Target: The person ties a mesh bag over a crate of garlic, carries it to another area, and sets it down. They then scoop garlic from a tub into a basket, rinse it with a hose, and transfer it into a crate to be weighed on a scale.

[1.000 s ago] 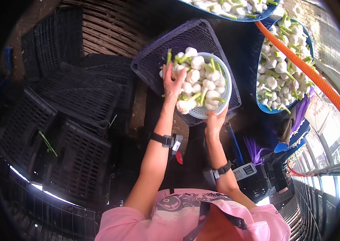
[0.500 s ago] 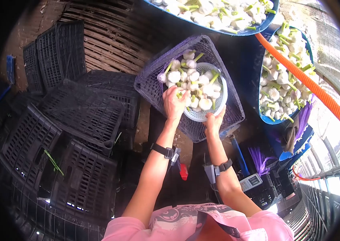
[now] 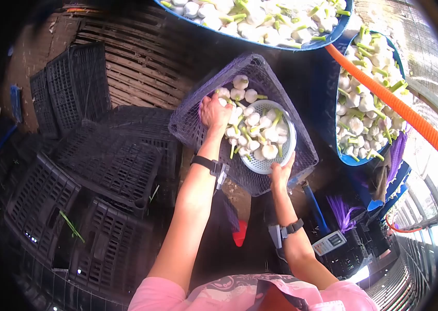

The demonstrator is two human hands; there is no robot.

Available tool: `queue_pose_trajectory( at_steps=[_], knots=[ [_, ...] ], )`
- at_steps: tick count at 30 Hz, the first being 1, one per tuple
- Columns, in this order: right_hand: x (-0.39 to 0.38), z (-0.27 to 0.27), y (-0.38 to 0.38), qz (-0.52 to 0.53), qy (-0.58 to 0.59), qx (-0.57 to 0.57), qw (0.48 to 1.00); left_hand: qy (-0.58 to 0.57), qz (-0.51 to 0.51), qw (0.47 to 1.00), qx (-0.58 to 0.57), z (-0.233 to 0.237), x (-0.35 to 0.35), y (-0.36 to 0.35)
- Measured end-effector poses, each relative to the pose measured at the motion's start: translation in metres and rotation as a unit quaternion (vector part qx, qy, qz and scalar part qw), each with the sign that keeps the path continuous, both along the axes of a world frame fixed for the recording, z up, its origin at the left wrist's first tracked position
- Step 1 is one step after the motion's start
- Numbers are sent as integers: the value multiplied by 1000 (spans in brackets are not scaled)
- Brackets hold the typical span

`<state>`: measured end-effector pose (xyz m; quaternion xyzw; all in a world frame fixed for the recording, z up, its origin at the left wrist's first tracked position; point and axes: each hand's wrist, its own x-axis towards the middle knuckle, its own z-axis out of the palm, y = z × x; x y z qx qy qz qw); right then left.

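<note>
A dark net-lined crate (image 3: 302,155) stands in front of me with garlic bulbs (image 3: 238,94) in it. Inside its right part, a pale round basket (image 3: 292,140) holds several more bulbs with green stems. My right hand (image 3: 282,170) grips the basket's lower rim, thumb over the edge. At the crate's left side, my left hand (image 3: 214,112) reaches over the bulbs, its fingers bent against some at the upper left; whether it grips one is hidden.
Blue tubs full of garlic stand at the top (image 3: 344,32) and right (image 3: 337,142). An orange hose (image 3: 390,98) crosses the right tub. Black crates (image 3: 110,166) are stacked at left. A scale (image 3: 328,242) and purple strands (image 3: 342,212) lie lower right.
My left hand has moved left and up, away from the basket towards the crate's left side. The basket and my right hand sit slightly lower in view.
</note>
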<state>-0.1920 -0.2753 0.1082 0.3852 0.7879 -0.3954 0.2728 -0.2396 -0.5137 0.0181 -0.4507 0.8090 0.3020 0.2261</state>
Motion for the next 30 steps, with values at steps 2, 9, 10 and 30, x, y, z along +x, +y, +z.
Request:
queue_pose_trajectory(
  at_steps=[2,9,10,30],
  knots=[
    [5,0,7,26,16,12,999,6,1,1000,3,3,-2,-1],
    [0,1,5,111,-21,93,989,74,-43,995,43,6,28,6],
    [-6,8,-1,129,-36,117,984,78,-43,995,40,7,30,5],
    [-9,31,-10,192,0,145,970,61,-95,953,280,-2,63,-31]
  ],
)
